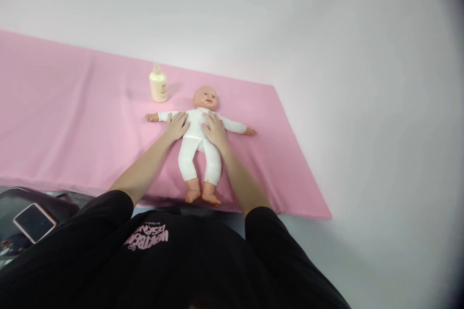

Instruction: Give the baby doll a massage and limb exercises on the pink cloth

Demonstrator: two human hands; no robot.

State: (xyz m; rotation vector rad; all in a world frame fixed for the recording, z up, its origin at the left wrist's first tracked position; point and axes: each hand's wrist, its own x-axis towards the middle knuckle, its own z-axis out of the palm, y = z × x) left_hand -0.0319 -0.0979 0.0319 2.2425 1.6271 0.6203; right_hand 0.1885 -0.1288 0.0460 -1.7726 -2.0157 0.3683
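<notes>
Where the pink sheet [72,120] nears its right edge, a doll [198,142] in white lies face-up, arms spread. Left hand [176,126] and right hand [215,130] rest flat on its chest, fingers open, gripping nothing. Cream bottle [158,85] stands near the doll's head, by the far edge.

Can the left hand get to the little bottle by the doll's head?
Probably yes. The left hand rests flat on the doll, and the bottle stands upright on the pink cloth just beyond it, with only bare cloth between them.
</notes>
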